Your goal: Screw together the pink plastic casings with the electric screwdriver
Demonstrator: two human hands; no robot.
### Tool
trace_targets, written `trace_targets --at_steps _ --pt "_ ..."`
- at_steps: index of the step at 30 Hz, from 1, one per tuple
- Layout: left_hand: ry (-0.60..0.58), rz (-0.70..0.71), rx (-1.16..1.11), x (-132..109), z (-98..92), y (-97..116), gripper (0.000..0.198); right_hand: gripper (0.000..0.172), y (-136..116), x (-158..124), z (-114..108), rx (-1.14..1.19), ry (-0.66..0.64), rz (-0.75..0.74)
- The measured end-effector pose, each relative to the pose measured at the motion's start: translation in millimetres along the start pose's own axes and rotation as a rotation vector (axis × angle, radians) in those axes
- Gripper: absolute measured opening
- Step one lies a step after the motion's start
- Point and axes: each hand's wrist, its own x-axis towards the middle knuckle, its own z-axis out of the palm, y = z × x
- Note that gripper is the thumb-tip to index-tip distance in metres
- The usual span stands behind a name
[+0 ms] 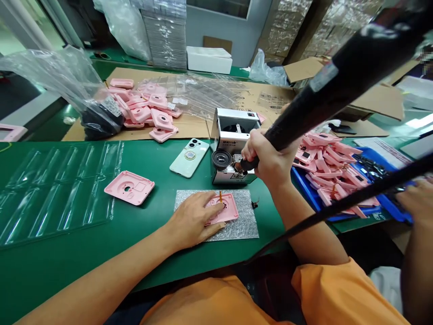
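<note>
My left hand (pixel 194 219) presses a pink plastic shell (pixel 231 207) down on a bubble-wrap sheet (pixel 248 228), fingers over its left part. A thin orange ribbon (pixel 220 197) stands up from the shell's upper edge. My right hand (pixel 270 155) is wrapped round a long black electric screwdriver (pixel 304 106), slanting down from the upper right. Its lower end is at the front of a white screw feeder (pixel 230 141), by a round black part (pixel 221 159). The bit itself is hard to make out. A small black part (pixel 255 204) lies right of the sheet.
A second pink shell (pixel 130 187) and a phone (pixel 190 158) lie on the green mat. Clear plastic trays (pixel 61 185) are at left. Pink shells (pixel 149 108) pile on cardboard behind. Blue bins (pixel 306 185) hold pink and black parts at right, near another person's hand (pixel 417 198).
</note>
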Motion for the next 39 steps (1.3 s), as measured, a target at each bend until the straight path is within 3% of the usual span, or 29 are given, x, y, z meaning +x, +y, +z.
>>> trace_targets --at_steps 5,12,18,27,33,39 --pt "-0.025 -0.022 -0.003 -2.2 2.4 0.4 0.046 0.052 -8.1 -6.0 1.2 0.099 -0.116 0.158" --pt "-0.030 -0.034 -0.054 -2.3 3.7 -0.2 0.046 0.054 -25.7 -56.6 -2.2 0.261 -0.245 0.337" --pt "-0.010 -0.020 -0.082 -1.4 4.2 -1.0 0.046 0.036 -22.4 -69.9 8.8 0.340 -0.245 0.333" --pt "-0.030 -0.016 -0.071 0.7 2.6 -0.5 0.048 0.042 -13.7 -73.9 7.6 0.338 -0.290 0.337" --pt "-0.070 -0.031 -0.085 4.0 -1.6 1.3 0.044 0.026 -7.9 -82.8 5.5 0.367 -0.304 0.295" --pt "-0.060 -0.031 -0.077 2.1 0.9 0.1 0.045 0.048 -2.3 -83.2 2.8 0.298 -0.345 0.341"
